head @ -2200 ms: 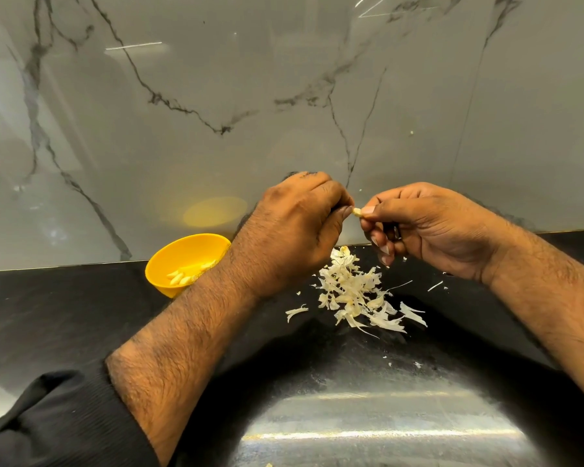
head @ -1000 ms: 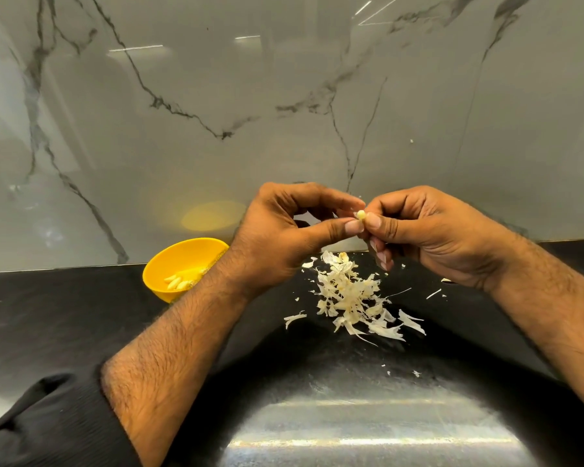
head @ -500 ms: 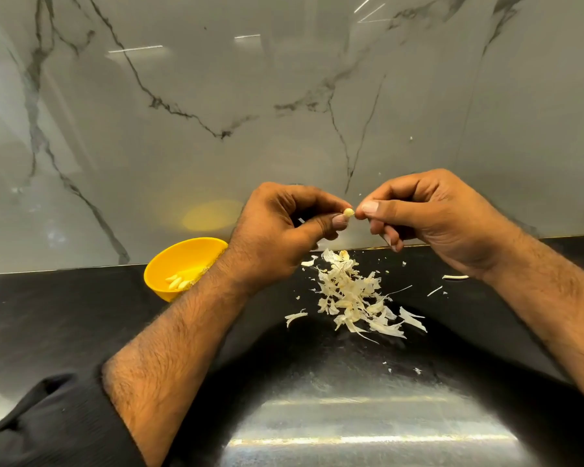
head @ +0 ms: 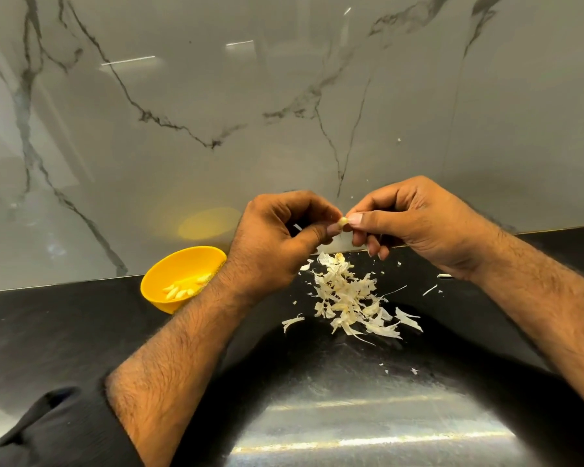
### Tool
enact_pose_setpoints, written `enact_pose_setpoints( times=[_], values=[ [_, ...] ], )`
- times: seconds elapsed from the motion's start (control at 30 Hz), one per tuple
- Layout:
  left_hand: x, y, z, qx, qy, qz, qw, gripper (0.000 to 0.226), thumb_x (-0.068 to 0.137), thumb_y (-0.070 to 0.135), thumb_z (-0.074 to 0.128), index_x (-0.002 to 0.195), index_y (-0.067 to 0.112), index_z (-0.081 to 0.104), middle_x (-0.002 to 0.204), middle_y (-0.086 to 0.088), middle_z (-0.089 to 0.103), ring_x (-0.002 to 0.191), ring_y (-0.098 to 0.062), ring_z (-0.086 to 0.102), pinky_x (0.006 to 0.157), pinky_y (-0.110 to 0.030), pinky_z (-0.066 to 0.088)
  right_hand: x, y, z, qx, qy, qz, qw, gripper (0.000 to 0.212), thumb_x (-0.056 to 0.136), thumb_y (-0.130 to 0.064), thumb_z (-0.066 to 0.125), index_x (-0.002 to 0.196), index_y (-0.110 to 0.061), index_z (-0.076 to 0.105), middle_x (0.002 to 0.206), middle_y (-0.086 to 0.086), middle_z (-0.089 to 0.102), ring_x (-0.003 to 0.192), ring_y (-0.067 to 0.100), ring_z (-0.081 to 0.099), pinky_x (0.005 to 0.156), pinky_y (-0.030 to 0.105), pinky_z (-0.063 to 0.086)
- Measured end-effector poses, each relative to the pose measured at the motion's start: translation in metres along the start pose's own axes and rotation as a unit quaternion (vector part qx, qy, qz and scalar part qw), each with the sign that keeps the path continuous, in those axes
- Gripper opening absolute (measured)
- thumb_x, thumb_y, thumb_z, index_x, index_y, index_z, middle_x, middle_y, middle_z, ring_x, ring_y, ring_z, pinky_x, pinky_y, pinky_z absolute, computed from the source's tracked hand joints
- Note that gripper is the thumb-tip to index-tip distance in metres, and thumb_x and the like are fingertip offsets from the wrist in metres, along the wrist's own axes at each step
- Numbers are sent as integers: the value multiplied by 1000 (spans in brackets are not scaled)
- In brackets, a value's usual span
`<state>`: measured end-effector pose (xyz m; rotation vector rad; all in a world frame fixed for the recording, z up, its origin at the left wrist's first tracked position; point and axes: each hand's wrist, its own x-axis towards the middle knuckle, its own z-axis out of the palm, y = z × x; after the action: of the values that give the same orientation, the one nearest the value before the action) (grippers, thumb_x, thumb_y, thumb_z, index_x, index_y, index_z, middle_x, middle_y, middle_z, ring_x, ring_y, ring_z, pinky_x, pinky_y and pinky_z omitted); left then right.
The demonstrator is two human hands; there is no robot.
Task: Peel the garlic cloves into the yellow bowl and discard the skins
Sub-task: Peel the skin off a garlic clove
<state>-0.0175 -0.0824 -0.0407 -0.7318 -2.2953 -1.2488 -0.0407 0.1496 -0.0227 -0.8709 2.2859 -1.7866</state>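
hands: 2, left hand [head: 277, 244] + right hand [head: 415, 224] | garlic clove in fingers [head: 343, 222]: 1 | yellow bowl [head: 169, 269]: 1 | peeled cloves in bowl [head: 179, 288]: several, exact count unclear | skin pile [head: 348, 298]: 1, plus scattered scraps

bowl [head: 169, 278] left of skins [head: 348, 298], cloves [head: 179, 290] inside

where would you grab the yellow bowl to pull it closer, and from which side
Probably the yellow bowl by its rim on the near-left side, thumb outside and fingertips just inside. That edge is bare, whereas the left hand and its forearm cover the right side. It seems tipped, with the peeled cloves low inside, so a rim pinch stays clear of them.
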Motion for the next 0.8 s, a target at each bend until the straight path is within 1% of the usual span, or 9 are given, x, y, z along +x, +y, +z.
enact_pose_setpoints(
  times=[0.1, 0.2, 0.3, 0.47, 0.6, 0.7, 0.8],
  values=[
    [1, -1, -1, 6, -4, 7, 1000, 8, 95, 12, 79, 102, 15, 80, 87, 4, 79, 84, -20, 77, 71, -40, 66, 1, 1, 2, 1, -5, 4, 1000, 16, 95, -16, 70, 99, -4, 80, 85, 15, 76, 69, 23, 65, 61, 30, 55],
    [2, -2, -3, 5, -7, 7, 1000, 9, 94, 8, 78, 101, 13, 80, 86, 5, 78, 84, -19, 77, 75, -38, 66, 1, 0, 2, -3, -10, 10, 1000, 18, 92, -19, 71, 98, -4, 80, 84, 14, 76, 69, 22, 65, 61, 29, 56],
    [3, -3, -2, 5, -8, 9, 1000, 10, 94, 6, 78, 101, 12, 80, 86, 5, 78, 83, -18, 76, 77, -38, 66, 2, 1, 2, -15, -10, 9, 1000, 17, 93, -19, 72, 98, -5, 79, 84, 15, 76, 70, 23, 65, 63, 32, 56],
    [1, -1, 1, -3, -3, 15, 1000, 26, 96, 9, 77, 119, 20, 79, 92, 5, 78, 88, -22, 76, 77, -43, 66, 3, 4, 2, -22, 14, 8, 1000, 14, 98, -13, 69, 97, -2, 77, 76, 7, 73, 63, 19, 61, 65, 35, 55],
    [1, 0, 3, 2, 12, 24, 1000, 17, 96, 10, 78, 111, 18, 80, 93, 6, 79, 88, -22, 76, 73, -46, 66, 4, 7, 6, 18, 36, 11, 999, 15, 98, -12, 70, 95, 1, 76, 72, 6, 70, 63, 22, 58, 62, 34, 52],
    [1, 1, 4, 1, 16, 24, 1000, 9, 96, 12, 78, 105, 14, 78, 90, 7, 76, 84, -20, 74, 70, -44, 65, 5, 8, 8, 66, 43, 26, 997, 18, 98, -12, 69, 98, 5, 75, 72, 8, 67, 61, 19, 56, 60, 33, 49],
    [1, 3, 6, -7, 5, 21, 1000, 11, 97, 12, 77, 107, 14, 75, 90, 5, 72, 85, -21, 71, 69, -45, 65, 4, 8, 8, 83, 40, 36, 995, 18, 99, -11, 67, 99, 6, 75, 71, 8, 64, 61, 16, 55, 60, 32, 48]
  ],
)
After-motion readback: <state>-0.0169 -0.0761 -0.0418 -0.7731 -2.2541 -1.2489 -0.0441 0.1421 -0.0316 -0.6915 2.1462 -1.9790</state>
